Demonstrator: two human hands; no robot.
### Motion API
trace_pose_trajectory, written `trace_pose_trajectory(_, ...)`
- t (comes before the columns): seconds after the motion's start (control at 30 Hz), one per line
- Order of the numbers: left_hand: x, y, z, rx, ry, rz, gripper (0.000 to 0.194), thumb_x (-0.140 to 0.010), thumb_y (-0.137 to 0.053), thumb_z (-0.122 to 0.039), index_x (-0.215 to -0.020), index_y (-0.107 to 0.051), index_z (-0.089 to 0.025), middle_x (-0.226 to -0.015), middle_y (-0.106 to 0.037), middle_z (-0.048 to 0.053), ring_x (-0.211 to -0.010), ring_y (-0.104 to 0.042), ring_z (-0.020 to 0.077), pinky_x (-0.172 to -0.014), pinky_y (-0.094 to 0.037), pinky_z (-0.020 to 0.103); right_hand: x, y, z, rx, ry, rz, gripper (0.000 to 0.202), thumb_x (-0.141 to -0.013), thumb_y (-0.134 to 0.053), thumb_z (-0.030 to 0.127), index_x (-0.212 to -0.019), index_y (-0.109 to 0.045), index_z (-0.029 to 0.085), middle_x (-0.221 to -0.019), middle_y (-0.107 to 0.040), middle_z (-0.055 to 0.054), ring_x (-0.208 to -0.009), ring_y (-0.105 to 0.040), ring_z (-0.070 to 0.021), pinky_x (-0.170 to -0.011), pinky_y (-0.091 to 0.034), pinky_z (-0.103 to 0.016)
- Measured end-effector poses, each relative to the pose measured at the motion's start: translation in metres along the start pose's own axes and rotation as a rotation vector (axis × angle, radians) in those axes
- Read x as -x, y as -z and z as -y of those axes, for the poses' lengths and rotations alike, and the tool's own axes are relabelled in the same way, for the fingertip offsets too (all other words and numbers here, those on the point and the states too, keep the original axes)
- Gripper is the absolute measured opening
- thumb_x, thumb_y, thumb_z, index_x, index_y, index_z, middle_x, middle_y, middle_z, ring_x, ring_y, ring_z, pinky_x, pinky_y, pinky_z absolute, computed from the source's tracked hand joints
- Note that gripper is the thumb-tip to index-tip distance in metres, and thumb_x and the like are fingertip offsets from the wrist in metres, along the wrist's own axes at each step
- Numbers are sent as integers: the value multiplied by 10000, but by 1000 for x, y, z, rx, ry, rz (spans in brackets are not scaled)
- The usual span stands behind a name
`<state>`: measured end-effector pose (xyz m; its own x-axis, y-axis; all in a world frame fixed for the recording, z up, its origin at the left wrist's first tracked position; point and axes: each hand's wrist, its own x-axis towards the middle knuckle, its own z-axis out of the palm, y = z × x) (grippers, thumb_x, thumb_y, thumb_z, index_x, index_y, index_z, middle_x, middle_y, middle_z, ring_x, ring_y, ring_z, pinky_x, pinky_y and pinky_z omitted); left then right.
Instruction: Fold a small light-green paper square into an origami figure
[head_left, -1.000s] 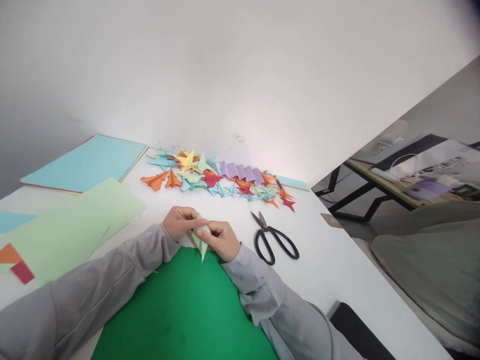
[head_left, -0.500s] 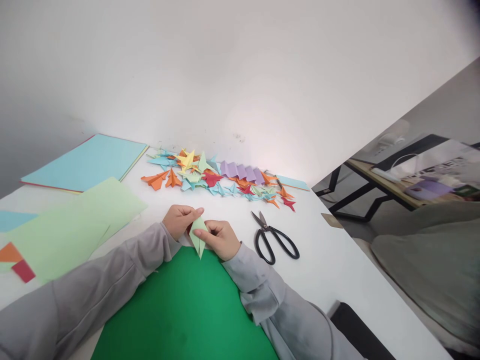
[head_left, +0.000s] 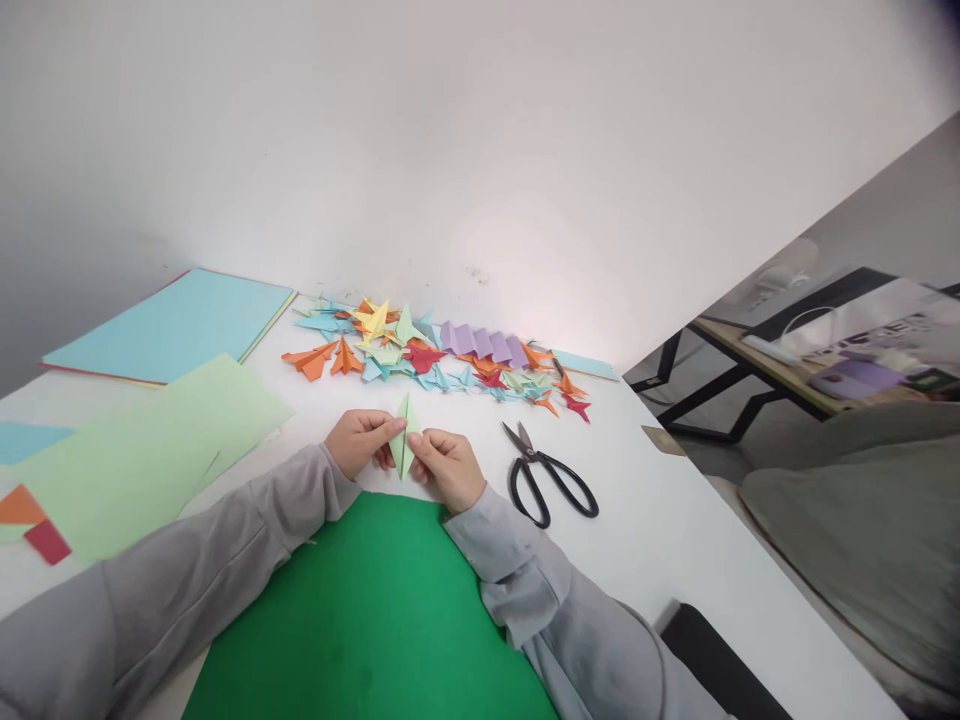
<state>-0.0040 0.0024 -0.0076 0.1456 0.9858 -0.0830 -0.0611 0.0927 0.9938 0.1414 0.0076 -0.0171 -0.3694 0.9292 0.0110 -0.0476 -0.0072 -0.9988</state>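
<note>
A light green folded paper diamond (head_left: 406, 460), long and narrow with a crease down its middle, is held upright between both hands. My left hand (head_left: 361, 440) pinches its left side with thumb and fingers. On its right side, my right hand (head_left: 451, 466) grips it the same way, the thumb pressed near the centre line. Below the hands lies a large green sheet (head_left: 367, 600). Black-handled scissors (head_left: 534, 456) rest to the right, blades slightly apart.
Against the wall is a pile of folded paper pieces (head_left: 424, 360) with a purple pleated strip (head_left: 484, 345). Blue sheets (head_left: 180, 320) and light green sheets (head_left: 165, 450) lie left, beside orange (head_left: 21, 507) and red scraps (head_left: 47, 541). A black object (head_left: 712, 660) sits at the lower right.
The green folded paper has been raised and turned more upright, so its creased face now shows. My right thumb has shifted slightly, and both hands still hold the paper.
</note>
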Motion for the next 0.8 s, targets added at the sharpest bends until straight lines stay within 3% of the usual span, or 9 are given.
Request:
trace_pose_trajectory(0.33, 0, -2, -1, 53, 30, -24, 398, -601, -640, -508, -566, -551, -122, -376, -538, -8, -330, -490, 89, -362, -398, 194, 2, 0, 3, 72, 49, 111, 420, -656, -600, 550, -517, -484, 171, -415, -487, 44, -372, -395, -67, -407, -294, -210)
trace_pose_trajectory(0.5, 5, -3, -6, -19, -27, -13, 331, -539, -720, -405, -573, -561, -116, -394, -536, -20, -346, -494, 87, -366, -389, 190, 3, -1, 4, 149, 53, 99, 437, -675, -563, 568, -513, -459, 176, -406, -461, 51, -358, -356, -62, -384, -267, -208)
trace_pose_trajectory(0.8, -1, 0, 0, 52, -40, -137, 294, -533, -727, -378, -526, -578, -124, -343, -466, -47, -295, -359, 39, -313, -246, 172, 5, -5, 3, 408, 117, 112, 396, -732, -530, 495, -517, -491, 166, -470, -498, 23, -418, -381, -73, -403, -286, -205)
